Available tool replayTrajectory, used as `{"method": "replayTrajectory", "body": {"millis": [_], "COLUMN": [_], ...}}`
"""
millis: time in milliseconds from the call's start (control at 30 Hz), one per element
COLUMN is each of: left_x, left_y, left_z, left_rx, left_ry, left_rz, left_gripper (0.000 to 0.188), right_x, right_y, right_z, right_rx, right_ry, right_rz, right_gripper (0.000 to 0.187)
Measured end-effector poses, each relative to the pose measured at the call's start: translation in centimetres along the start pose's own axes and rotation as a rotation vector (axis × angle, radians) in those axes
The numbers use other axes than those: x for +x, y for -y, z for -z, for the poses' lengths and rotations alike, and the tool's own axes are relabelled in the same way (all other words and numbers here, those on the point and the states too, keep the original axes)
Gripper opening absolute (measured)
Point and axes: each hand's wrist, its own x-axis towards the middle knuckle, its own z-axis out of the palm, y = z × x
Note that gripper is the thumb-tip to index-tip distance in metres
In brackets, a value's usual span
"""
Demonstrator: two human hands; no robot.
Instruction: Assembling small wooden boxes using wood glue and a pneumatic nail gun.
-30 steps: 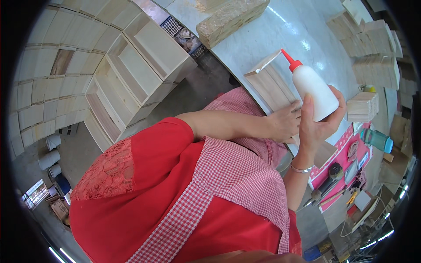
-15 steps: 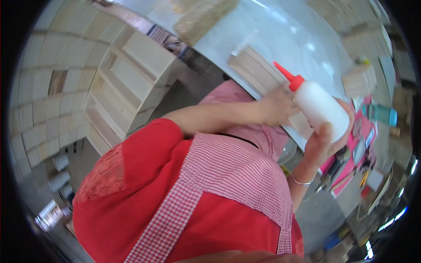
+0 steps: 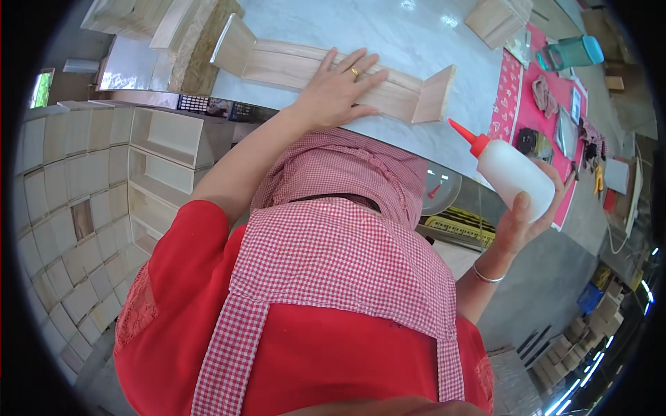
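Fingers spread, my left hand (image 3: 338, 90) lies flat on a long pale wooden piece (image 3: 277, 66) near the table's front edge. An upright wooden board stands at each end of that piece, a left end board (image 3: 234, 45) and a right end board (image 3: 436, 95). My right hand (image 3: 531, 208) is wrapped round a white squeeze bottle (image 3: 515, 173) with a red cap and pointed red nozzle (image 3: 463, 132). Tilted, the bottle is held off the table to the right, its nozzle pointing up and left, close to the right end board but apart from it.
Wooden blocks (image 3: 496, 21) stand at the table's far right. Beyond them a teal bottle (image 3: 569, 53) and tools rest on a pink cloth (image 3: 510, 87). A rough brown block (image 3: 208, 48) stands at the left, and stacked wooden boxes (image 3: 163, 149) fill the left side.
My left hand has moved left and now rests spread on the wooden piece. The white bottle stays in my right hand. The view has turned, showing more of the table.
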Motion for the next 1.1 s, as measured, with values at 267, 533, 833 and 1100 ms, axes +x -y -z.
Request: {"method": "replayTrajectory", "body": {"millis": [267,533,833,1100], "left_x": [0.1,-0.1,0.1,0.5], "left_y": [0.0,0.0,-0.2,-0.1], "left_z": [0.5,0.5,0.4,1.0], "left_rx": [0.005,-0.003,-0.006,-0.055], "left_ry": [0.032,0.044,0.048,0.080], "left_rz": [0.012,0.020,0.014,0.037], "left_gripper": [0.069,0.070,0.071,0.071], "right_x": [1.1,3.2,5.0,2.4], "right_y": [-0.4,-1.1,-2.3,-2.6], "right_z": [-1.1,-2.5,-3.4,-1.5], "right_rx": [0.055,-0.037,-0.074,0.140], "right_ry": [0.090,0.086,0.028,-0.085], "right_rz": [0.014,0.070,0.112,-0.055], "right_gripper": [0.057,0.047,0.045,0.044]}}
